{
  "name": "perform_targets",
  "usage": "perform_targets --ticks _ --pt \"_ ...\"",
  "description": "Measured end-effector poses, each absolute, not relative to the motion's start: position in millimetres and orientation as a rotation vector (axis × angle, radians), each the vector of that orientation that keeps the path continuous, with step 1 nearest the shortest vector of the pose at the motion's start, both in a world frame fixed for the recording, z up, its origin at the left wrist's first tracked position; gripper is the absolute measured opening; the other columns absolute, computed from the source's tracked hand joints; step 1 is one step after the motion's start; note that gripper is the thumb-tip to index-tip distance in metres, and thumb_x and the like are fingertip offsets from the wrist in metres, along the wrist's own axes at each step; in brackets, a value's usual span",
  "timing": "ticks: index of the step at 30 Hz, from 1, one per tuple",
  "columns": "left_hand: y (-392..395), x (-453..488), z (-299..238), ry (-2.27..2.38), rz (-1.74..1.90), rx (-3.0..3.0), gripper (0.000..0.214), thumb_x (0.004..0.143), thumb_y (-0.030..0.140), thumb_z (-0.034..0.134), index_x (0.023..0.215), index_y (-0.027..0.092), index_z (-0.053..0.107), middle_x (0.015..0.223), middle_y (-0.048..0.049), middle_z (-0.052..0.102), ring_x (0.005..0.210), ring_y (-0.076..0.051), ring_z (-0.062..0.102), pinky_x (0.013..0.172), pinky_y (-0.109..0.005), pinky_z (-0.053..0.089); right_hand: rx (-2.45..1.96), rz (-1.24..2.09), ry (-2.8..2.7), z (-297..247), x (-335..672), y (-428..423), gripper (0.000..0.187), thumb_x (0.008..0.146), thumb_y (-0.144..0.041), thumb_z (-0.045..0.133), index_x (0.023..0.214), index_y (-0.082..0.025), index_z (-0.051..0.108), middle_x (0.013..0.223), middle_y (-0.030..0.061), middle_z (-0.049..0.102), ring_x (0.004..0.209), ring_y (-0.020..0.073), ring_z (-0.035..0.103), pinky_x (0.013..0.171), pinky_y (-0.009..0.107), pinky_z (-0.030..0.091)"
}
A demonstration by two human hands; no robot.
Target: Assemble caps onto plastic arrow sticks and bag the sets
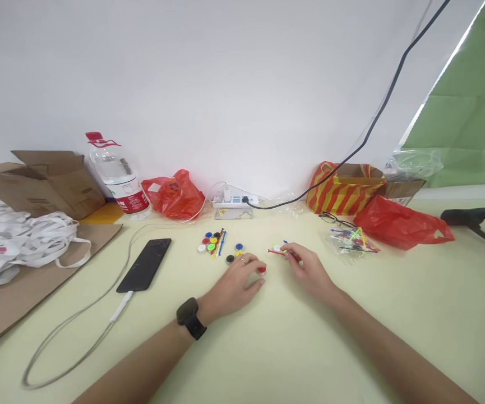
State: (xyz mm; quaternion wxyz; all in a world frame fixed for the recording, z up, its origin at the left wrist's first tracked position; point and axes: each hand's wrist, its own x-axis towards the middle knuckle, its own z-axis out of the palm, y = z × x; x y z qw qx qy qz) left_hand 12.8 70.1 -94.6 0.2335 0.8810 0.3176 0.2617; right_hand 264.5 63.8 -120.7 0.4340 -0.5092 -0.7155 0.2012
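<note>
My left hand (pixel 240 280) rests on the table, thumb and index finger closed around a small round piece (pixel 261 270) with a red top and a pale underside. Beside its knuckles lie a black disc (pixel 230 259), a blue disc (pixel 239 247) and a partly covered yellow one. My right hand (pixel 309 269) is pinched low over the table. At its fingertips are a thin red stick (pixel 275 251), a white disc (pixel 276 247) and bits of blue and green. The fingers partly hide these, so what they grip is unclear.
Coloured discs (pixel 207 241) and thin sticks (pixel 220 244) lie left of centre. A phone (pixel 144 265) trails a cable. A power strip (pixel 234 201), red bags (pixel 174 195), a bottle (pixel 120 174) and boxes (pixel 63 185) line the back. Glasses and a clear bag of sticks (pixel 349 242) lie right.
</note>
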Motion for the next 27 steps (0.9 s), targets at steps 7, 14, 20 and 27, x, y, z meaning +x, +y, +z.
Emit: perform_targets --ticks 7,14,20,27 --pt "71 14 -97 0.898 0.774 2.174 0.017 0.099 0.030 0.057 0.111 0.024 0.067 0.105 -0.0054 0.070 0.095 -0.021 0.065 0.087 -0.037 0.055 -1.121 0.856 -1.665 -116 262 58 0.027 0.100 -0.039 0.056 0.121 -0.024 0.062 0.109 0.0083 0.072 0.104 0.0237 0.070 0.095 0.043 0.056" --pt "78 18 -106 0.874 0.950 1.766 0.026 0.083 0.038 0.079 0.098 0.017 0.072 0.100 -0.0074 0.066 0.084 -0.018 0.069 0.080 -0.034 0.060 -1.018 1.111 -1.415 -103 255 52 0.034 0.087 -0.051 0.076 0.102 -0.022 0.066 0.122 0.0100 0.069 0.109 0.0271 0.073 0.101 0.045 0.055" --pt "78 19 -101 0.894 0.958 1.634 0.027 0.078 0.036 0.084 0.087 0.015 0.069 0.086 -0.0053 0.072 0.080 -0.018 0.068 0.075 -0.030 0.057 -1.045 1.111 -1.552 -92 250 41 0.028 0.092 -0.049 0.071 0.096 -0.021 0.071 0.090 0.0051 0.073 0.085 0.0213 0.071 0.082 0.037 0.058" --pt "70 22 -99 0.873 0.947 1.612 0.029 0.077 0.037 0.085 0.092 0.014 0.075 0.091 -0.0091 0.077 0.084 -0.022 0.072 0.080 -0.035 0.061 -1.045 0.937 -1.712 -90 233 31 0.020 0.095 -0.041 0.066 0.094 -0.024 0.075 0.090 0.0048 0.073 0.082 0.0207 0.066 0.074 0.034 0.054"
